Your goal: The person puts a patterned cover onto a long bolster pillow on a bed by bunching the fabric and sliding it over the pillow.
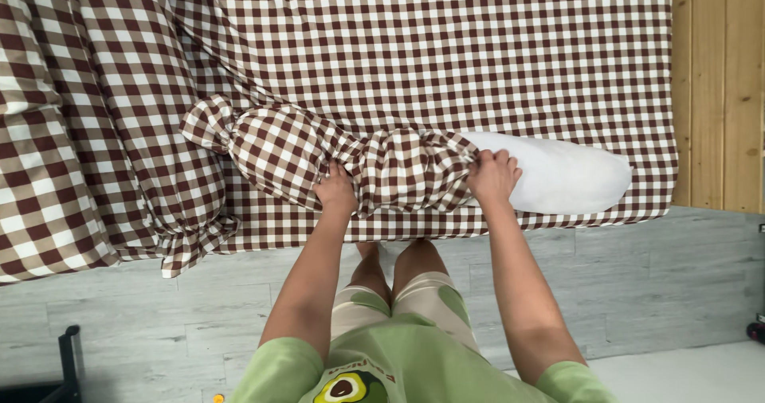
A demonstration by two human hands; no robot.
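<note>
A long white bolster pillow (566, 176) lies along the near edge of the bed. A brown-and-white checked cover (287, 152) is bunched over its left part, with a ruffled tied end at the far left. My left hand (336, 189) grips the gathered checked fabric near the middle of the covered part. My right hand (492, 176) clutches the bunched open edge of the cover where the bare white pillow emerges. The right part of the pillow is uncovered.
The bed carries a matching checked sheet (478, 52). Checked pillows (48, 132) with ruffled edges lie at the left. A wooden panel (717, 84) stands at the right. Grey plank floor (637, 291) runs below; a dark object (68, 359) sits at the bottom left.
</note>
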